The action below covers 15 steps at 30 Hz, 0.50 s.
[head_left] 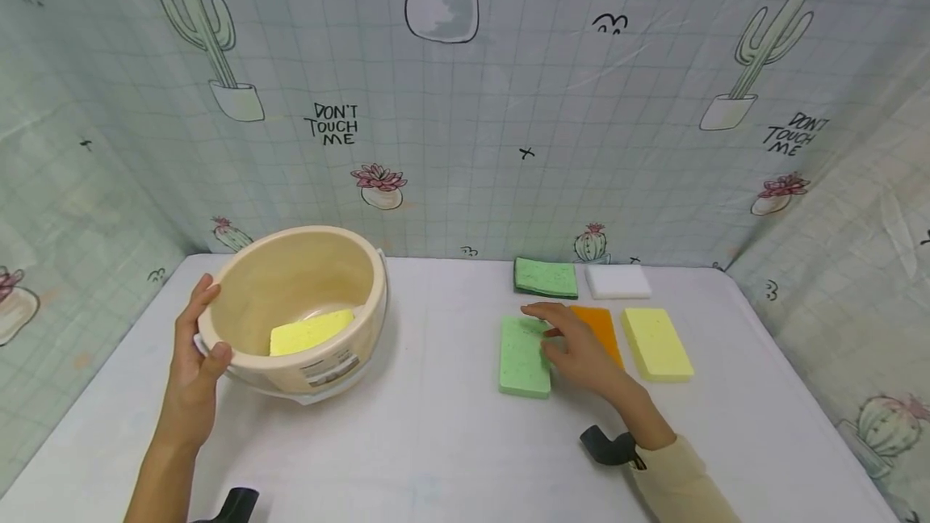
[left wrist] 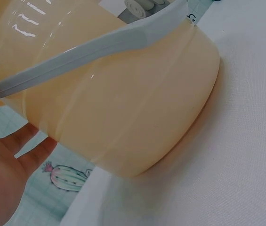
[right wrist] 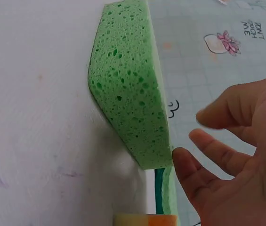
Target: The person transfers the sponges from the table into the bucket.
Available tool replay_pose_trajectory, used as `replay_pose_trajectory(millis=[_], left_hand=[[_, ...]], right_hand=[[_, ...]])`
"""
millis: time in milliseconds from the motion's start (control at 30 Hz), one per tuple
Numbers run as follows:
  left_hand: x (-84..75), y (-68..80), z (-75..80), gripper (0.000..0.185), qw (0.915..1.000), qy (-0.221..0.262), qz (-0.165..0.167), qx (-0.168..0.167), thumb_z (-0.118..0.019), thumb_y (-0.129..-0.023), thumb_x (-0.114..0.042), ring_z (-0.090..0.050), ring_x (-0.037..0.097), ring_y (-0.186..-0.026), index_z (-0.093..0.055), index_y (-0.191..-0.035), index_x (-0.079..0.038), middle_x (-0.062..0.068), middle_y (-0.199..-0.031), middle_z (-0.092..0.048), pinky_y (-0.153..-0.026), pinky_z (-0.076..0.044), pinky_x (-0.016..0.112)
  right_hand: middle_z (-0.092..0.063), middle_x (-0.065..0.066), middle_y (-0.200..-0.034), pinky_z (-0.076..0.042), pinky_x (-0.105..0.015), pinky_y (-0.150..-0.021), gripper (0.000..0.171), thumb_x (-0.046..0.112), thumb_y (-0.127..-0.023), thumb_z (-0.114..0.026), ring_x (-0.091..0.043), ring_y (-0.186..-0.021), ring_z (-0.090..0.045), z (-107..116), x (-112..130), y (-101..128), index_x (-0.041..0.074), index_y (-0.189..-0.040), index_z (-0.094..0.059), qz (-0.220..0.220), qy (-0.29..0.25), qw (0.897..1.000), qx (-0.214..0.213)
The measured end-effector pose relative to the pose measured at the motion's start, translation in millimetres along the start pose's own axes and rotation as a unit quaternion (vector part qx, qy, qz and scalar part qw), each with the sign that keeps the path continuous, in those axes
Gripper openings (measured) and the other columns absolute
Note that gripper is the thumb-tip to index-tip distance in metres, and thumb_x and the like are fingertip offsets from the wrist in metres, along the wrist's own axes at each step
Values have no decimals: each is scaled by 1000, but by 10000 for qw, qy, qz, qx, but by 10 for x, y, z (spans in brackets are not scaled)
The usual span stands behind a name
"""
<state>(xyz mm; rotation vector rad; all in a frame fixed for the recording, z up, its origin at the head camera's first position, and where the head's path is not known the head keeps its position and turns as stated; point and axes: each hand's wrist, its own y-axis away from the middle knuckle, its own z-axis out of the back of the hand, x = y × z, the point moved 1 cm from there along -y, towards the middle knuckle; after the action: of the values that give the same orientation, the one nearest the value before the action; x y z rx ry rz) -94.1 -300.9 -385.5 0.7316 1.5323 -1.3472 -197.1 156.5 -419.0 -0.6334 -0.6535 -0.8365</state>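
Observation:
A beige bucket stands tilted at the table's left, and a yellow sponge lies inside it. My left hand grips its near rim, thumb hooked over the edge. In the left wrist view the bucket wall and its pale handle fill the frame above my palm. My right hand hovers open over the right edge of a light green sponge. In the right wrist view its spread fingers sit just beside the light green sponge; contact is unclear.
An orange sponge lies partly under my right hand, with a yellow sponge to its right. Behind them lie a dark green sponge and a white one. Cactus-print cloth walls enclose the white table.

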Motion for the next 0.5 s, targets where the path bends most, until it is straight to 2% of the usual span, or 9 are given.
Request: replay_pose_trajectory(millis=[167, 333, 500], left_hand=[[-11, -2, 1, 64, 10000, 44, 35, -17, -60, -91, -24, -10, 19, -144, -31, -148, -17, -2, -158, -8, -104, -25, 13], [-34, 3, -14, 63, 9995, -299, 100, -29, -58, -92, -24, -10, 18, -144, -30, -149, -19, -3, -158, -9, -103, -26, 12], [-46, 1, -27, 63, 9987, -480, 150, -36, -57, -93, -25, -11, 18, -144, -29, -149, -19, -4, -158, -9, -103, -26, 11]], right_hand=[[-46, -8, -139, -50, -38, -88, 66, -20, -78, -48, -29, -118, -50, 20, -85, -2, 8, -138, -49, -12, 152, 9999, 71], [-51, -9, -134, -52, -37, -85, 61, -17, -79, -56, -25, -109, -55, 41, -180, 9, 8, -134, -53, -47, 493, 9988, 3], [-50, -8, -136, -51, -34, -86, 61, -13, -79, -63, -22, -108, -56, 67, -227, 29, 10, -135, -53, -176, 554, 9981, 215]])
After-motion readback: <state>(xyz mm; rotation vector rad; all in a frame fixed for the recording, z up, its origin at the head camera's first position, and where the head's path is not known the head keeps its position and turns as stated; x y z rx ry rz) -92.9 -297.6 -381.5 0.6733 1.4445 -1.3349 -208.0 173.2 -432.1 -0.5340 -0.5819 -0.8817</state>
